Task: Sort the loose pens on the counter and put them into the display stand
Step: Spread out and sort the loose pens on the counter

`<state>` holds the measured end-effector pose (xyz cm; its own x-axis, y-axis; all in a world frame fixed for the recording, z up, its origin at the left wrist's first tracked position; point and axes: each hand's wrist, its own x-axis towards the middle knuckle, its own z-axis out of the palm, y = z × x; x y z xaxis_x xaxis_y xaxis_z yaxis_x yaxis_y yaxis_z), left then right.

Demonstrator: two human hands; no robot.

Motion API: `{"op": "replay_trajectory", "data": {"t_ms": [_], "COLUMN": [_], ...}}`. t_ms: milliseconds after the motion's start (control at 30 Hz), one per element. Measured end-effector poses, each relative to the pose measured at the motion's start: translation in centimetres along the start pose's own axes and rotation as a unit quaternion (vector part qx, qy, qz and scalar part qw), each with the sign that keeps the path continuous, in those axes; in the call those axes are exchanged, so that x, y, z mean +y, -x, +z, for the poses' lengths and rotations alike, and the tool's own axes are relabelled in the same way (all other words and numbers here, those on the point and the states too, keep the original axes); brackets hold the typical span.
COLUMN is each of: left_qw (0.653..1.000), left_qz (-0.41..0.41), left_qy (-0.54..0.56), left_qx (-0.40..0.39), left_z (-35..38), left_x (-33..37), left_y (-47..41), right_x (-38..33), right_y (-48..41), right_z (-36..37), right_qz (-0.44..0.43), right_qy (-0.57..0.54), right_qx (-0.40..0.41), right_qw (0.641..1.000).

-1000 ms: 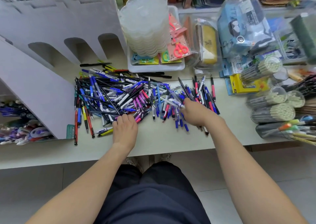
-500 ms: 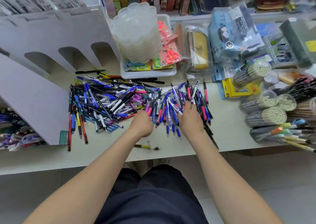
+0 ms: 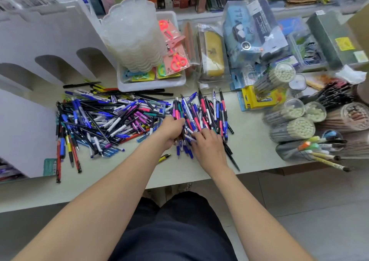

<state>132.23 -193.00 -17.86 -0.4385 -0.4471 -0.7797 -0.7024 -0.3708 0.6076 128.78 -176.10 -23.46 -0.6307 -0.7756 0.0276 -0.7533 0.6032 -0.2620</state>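
Note:
A big heap of loose pens (image 3: 103, 119), blue, black, pink, red and white, lies across the counter (image 3: 253, 141). The white display stand (image 3: 26, 133) rises at the left, with arched slots further back. My left hand (image 3: 170, 131) grips a bundle of pens (image 3: 177, 111) at the right part of the heap. Right beside it, my right hand (image 3: 208, 148) rests on the pens with its fingers spread, fingertips among them. A single yellow pen (image 3: 164, 158) lies under my left wrist near the front edge.
Behind the heap stand a white tray of scissors (image 3: 151, 84) and a stack of translucent containers (image 3: 133, 35). Clear tubes of pencils (image 3: 292, 130) and brushes crowd the right side. Packaged goods fill the back right. The counter's front edge is close to my arms.
My left hand moved right from the left part of the heap and closed on a bundle of pens. Both hands came together there. The yellow pen dropped near the front edge.

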Motion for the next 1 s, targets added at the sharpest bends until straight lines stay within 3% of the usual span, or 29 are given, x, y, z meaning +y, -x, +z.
{"op": "replay_trajectory", "data": {"t_ms": [67, 233, 367, 467, 533, 700, 833, 933, 1000], "left_qw": [1.0, 0.993, 0.993, 0.98, 0.962, 0.906, 0.836, 0.776, 0.765], "left_qz": [-0.001, 0.006, 0.005, 0.033, 0.064, 0.087, 0.011, 0.016, 0.039], "left_qy": [0.01, -0.074, -0.104, -0.188, -0.252, -0.38, -0.539, -0.626, -0.639], "left_qx": [0.0, 0.092, 0.063, 0.065, 0.085, 0.165, 0.101, 0.079, 0.075], "left_z": [-0.1, 0.2, 1.6, 2.4, 2.1, -1.3, -3.3, -3.5, -3.6], "left_x": [0.4, -0.3, -1.3, -1.7, -1.6, -2.9, -4.7, -6.1, -6.9], "left_y": [0.4, 0.0, -0.2, 0.2, 0.6, 1.9, 2.8, 3.1, 2.9], "right_x": [0.7, 1.2, 1.6, 2.2, 2.4, 1.6, 0.4, 0.4, 0.6], "right_y": [-0.4, -1.8, -3.6, -4.7, -4.9, -5.0, -5.4, -5.4, -5.3], "right_z": [0.2, -0.7, -1.8, -1.5, -1.2, -1.2, -0.7, -0.7, -0.7], "right_qz": [-0.015, 0.004, 0.074, 0.079, 0.069, 0.052, 0.034, 0.029, 0.022], "right_qy": [0.01, -0.029, -0.079, -0.044, -0.024, -0.069, -0.017, -0.034, -0.053], "right_qx": [0.01, 0.036, 0.094, 0.028, 0.0, 0.03, -0.057, -0.041, -0.026], "right_qw": [1.0, 0.999, 0.99, 0.996, 0.997, 0.996, 0.998, 0.998, 0.998]}}
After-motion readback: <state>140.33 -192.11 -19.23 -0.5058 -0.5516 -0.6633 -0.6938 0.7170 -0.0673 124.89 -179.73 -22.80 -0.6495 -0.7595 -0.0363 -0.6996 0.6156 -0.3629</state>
